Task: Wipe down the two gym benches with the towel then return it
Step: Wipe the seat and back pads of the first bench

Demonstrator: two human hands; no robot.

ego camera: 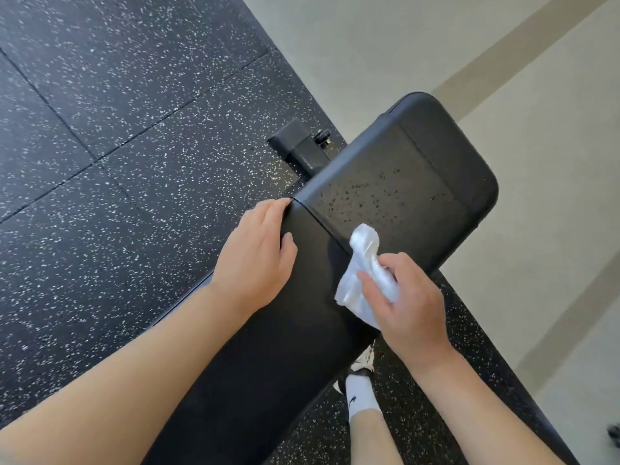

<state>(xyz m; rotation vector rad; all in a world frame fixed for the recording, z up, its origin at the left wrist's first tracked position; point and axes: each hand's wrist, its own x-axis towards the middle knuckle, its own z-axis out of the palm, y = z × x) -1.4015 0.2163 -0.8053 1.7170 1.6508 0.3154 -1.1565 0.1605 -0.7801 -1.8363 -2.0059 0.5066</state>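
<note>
1. Black padded bench (pixel 335 297): long axis runs from near-left to far-right, its seat pad beyond both hands.
2. Right hand (pixel 407 307) pinches the crumpled white towel (pixel 360 270) on the pad seam.
3. Left hand (pixel 256 256) lies flat, fingers relaxed, on the bench's left edge.
4. White sock (pixel 360 396) below the right hand bears a black swoosh logo.

Bare forearms (pixel 141 374); white sock (pixel 360 396)

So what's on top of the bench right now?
On the bench: droplets, left hand resting, right hand holding the towel. Pad beneath them is hidden.
</note>
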